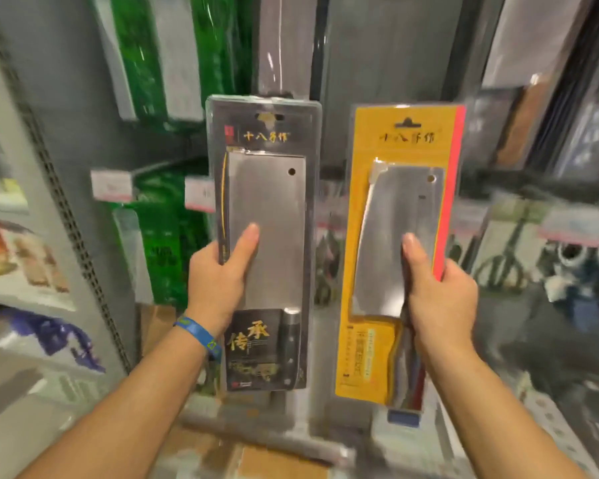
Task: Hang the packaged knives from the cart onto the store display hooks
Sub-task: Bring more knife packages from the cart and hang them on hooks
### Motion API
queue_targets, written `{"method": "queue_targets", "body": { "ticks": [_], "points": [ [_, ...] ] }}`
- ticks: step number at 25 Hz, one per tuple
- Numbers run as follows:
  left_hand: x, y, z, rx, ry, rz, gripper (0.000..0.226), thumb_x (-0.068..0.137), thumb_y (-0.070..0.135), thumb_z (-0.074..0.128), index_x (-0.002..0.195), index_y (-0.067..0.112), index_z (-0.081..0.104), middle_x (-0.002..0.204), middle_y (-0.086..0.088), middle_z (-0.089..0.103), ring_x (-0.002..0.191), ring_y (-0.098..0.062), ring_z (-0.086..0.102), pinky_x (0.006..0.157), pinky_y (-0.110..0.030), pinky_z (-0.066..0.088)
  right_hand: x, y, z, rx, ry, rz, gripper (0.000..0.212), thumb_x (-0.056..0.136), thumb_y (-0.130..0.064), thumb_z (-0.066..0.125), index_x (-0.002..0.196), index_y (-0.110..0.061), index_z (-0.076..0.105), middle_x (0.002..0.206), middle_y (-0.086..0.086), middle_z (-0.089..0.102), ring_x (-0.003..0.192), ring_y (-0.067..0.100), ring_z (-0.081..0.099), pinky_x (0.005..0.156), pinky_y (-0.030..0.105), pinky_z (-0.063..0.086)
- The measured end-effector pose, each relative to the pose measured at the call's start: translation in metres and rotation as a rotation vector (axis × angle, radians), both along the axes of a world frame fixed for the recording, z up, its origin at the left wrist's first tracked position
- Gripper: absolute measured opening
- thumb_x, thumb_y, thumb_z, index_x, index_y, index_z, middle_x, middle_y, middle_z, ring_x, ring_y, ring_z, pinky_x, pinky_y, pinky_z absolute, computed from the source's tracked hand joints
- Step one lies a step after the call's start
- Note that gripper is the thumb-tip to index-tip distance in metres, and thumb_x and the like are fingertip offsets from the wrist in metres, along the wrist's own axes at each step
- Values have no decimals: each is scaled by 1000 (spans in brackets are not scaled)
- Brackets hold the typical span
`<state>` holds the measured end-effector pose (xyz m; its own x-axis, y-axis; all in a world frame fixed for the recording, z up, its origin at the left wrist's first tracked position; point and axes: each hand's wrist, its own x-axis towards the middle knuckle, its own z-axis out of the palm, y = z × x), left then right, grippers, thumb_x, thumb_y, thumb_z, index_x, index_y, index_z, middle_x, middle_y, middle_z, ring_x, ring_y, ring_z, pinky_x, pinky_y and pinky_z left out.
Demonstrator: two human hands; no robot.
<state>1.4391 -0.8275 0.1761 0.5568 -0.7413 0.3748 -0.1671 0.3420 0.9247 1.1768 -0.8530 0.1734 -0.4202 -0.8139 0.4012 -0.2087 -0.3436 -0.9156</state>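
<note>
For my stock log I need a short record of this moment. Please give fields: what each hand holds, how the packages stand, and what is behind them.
left hand: grips the dark package at its left edge, thumb on the front
right hand: grips the yellow package at its right edge, thumb on the front
contents: one cleaver in each
pose: both upright, side by side, apart
hanging: neither plainly on a hook
left wrist: blue wristband
background: blurred green packages, price tags

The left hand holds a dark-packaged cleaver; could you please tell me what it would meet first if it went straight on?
Probably the clear hanging package just above the dark-packaged cleaver in the left hand; blur leaves the depth unclear.
</note>
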Motion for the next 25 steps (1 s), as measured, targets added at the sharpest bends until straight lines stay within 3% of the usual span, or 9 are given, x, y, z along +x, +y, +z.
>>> {"method": "queue_targets", "body": {
  "ticks": [3, 5, 7, 11, 14, 16, 19, 22, 25],
  "points": [
    [-5, -12, 75, -143, 7, 23, 75, 55, 88, 69, 80, 17, 72, 82, -7, 74, 77, -18, 67, 82, -56, 58, 4, -19, 84, -201, 1, 48, 89, 74, -82, 62, 75, 6, 53, 59, 8, 48, 52, 8, 40, 52, 30, 38],
    [-7, -15, 119, -229, -23, 79, 78, 53, 93, 64, 74, 18, 70, 71, 0, 66, 66, -13, 59, 72, -46, 57, 3, -21, 130, -309, -9, 53, 83, 77, -78, 64, 68, 3, 46, 55, -5, 41, 47, 6, 33, 45, 22, 30],
    [-7, -20, 155, -298, -59, 115, 99, 52, 95, 61, 75, -1, 65, 66, 0, 59, 61, -14, 53, 64, -41, 52, 1, -20, 167, -390, -25, 41, 72, 77, -74, 64, 58, -8, 42, 49, -13, 38, 44, 5, 31, 42, 19, 29],
    [-3, -30, 195, -378, -100, 124, 104, 55, 93, 63, 69, -9, 50, 56, -5, 48, 52, -17, 44, 56, -37, 40, -5, -16, 201, -502, 10, 17, 63, 77, -72, 62, 52, -21, 35, 41, -12, 38, 39, 5, 34, 42, 15, 32],
    [10, -28, 193, -371, -99, 90, 89, 56, 91, 66, 69, 3, 58, 62, -9, 50, 55, -21, 47, 58, -36, 39, -1, -23, 194, -472, 42, 62, 71, 74, -75, 62, 60, -5, 54, 54, 7, 56, 45, 16, 46, 46, 19, 36],
    [26, -24, 187, -372, -95, 96, 103, 53, 92, 65, 77, -8, 64, 68, -11, 59, 60, -21, 55, 60, -35, 44, 11, -27, 188, -430, 59, 89, 78, 72, -75, 64, 76, 3, 66, 71, 15, 66, 61, 23, 57, 53, 31, 43],
    [53, -16, 185, -363, -122, 114, 115, 50, 93, 63, 87, -16, 63, 68, -16, 65, 58, -27, 60, 57, -34, 47, 40, -27, 191, -396, 89, 76, 80, 67, -81, 61, 70, -2, 66, 64, 8, 66, 58, 18, 58, 53, 33, 44],
    [84, -13, 198, -339, -158, 92, 102, 55, 90, 64, 89, -6, 71, 77, -14, 73, 73, -28, 70, 58, -28, 55, 74, -29, 200, -373, 110, 50, 82, 68, -89, 58, 62, -7, 62, 56, 3, 64, 48, 17, 55, 48, 35, 44],
    [116, -11, 218, -317, -233, 93, 96, 58, 89, 63, 89, -1, 72, 81, -15, 73, 78, -33, 71, 74, -47, 59, 97, -32, 204, -347, 135, -14, 90, 67, -94, 53, 63, -5, 61, 58, 5, 64, 45, 14, 55, 46, 33, 43]
  ]
}}
